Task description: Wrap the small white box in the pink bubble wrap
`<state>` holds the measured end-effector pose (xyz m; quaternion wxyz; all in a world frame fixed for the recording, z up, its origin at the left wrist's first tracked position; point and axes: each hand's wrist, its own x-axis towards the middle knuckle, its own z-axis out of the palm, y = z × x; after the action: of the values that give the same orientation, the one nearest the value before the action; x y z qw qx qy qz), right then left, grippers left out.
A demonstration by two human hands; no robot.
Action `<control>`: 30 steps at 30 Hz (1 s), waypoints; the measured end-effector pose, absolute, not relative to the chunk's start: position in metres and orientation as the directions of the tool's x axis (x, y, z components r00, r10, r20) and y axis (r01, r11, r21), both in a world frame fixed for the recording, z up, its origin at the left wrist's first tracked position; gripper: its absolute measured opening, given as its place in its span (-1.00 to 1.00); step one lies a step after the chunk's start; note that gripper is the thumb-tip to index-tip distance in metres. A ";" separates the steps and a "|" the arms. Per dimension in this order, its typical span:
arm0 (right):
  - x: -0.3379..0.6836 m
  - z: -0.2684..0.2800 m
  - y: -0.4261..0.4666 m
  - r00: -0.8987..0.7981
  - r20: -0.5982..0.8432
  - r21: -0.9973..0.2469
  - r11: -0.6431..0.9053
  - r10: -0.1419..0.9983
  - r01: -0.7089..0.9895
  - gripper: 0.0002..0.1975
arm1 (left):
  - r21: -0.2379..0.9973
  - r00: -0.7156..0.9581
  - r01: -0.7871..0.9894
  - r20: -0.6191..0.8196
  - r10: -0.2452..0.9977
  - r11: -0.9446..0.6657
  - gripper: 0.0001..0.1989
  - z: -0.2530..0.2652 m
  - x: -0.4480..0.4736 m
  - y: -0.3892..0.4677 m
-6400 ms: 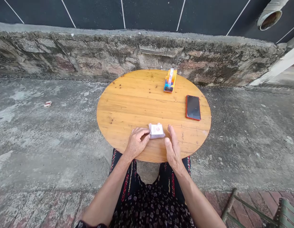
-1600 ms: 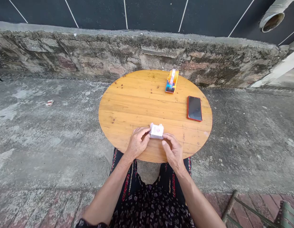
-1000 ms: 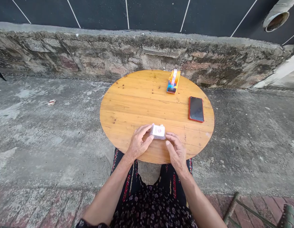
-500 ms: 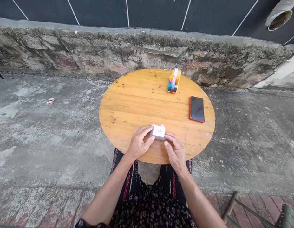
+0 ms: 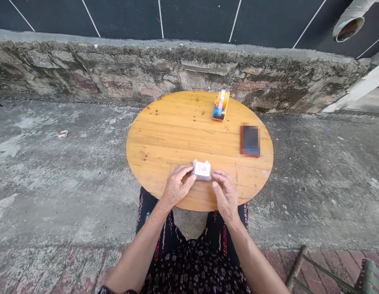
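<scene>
A small white box in a clear plastic wrapper [image 5: 202, 169] lies near the front edge of the round wooden table [image 5: 164, 143]. It has faint print and a reddish mark on top. My left hand [image 5: 178, 184] holds it at its left end, thumb at the near corner and fingers along the far side. On the other side, my right hand [image 5: 226, 194] rests with its fingers curved and apart, a small gap from the box's right end. Nothing shows between the right thumb and fingers.
A yellow and blue tape dispenser [image 5: 220, 107] stands at the table's back. To the right lies a red-edged phone [image 5: 250, 141], now pixelated. A stone wall base [image 5: 122, 73] runs behind. A green folding seat [image 5: 371, 277] is at the lower right.
My right fingers have drawn slightly away from the box's right end. The left hand stays on the box. The whole view has shifted a little.
</scene>
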<state>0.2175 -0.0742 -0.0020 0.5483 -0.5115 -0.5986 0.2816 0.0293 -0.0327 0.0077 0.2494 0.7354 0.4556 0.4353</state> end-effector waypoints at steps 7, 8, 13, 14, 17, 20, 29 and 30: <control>0.218 0.001 -0.074 0.099 0.390 -0.883 0.341 0.916 0.322 -0.83 | 0.772 0.193 0.453 0.404 0.894 -0.446 -0.76 0.008 0.030 -0.034; 0.218 0.000 -0.074 0.104 0.389 -0.883 0.339 0.915 0.324 -0.83 | 0.771 0.191 0.453 0.407 0.893 -0.448 -0.77 0.008 0.029 -0.034; 0.217 0.000 -0.074 0.114 0.391 -0.880 0.335 0.913 0.337 -0.82 | 0.768 0.188 0.453 0.415 0.890 -0.454 -0.78 0.008 0.029 -0.033; 0.217 0.001 -0.074 0.115 0.393 -0.878 0.336 0.912 0.341 -0.82 | 0.767 0.188 0.452 0.418 0.889 -0.456 -0.78 0.008 0.029 -0.033; 0.216 0.002 -0.074 0.116 0.393 -0.874 0.331 0.912 0.355 -0.82 | 0.766 0.189 0.448 0.423 0.886 -0.461 -0.78 0.007 0.029 -0.032; 0.216 0.001 -0.074 0.124 0.389 -0.876 0.326 0.913 0.354 -0.82 | 0.769 0.179 0.453 0.417 0.891 -0.451 -0.76 0.008 0.029 -0.033; 0.221 -0.001 -0.073 0.112 0.326 -0.915 0.283 0.939 0.286 -0.81 | 0.809 0.161 0.425 0.375 0.913 -0.407 -0.72 0.011 0.029 -0.034; 0.223 0.000 -0.073 0.105 0.310 -0.924 0.274 0.945 0.267 -0.81 | 0.830 0.152 0.399 0.360 0.921 -0.390 -0.72 0.011 0.028 -0.033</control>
<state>0.2230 -0.0732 -0.0003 0.5374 -0.5135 -0.5900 0.3154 0.0283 -0.0335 0.0111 0.2893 0.7016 0.4704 0.4504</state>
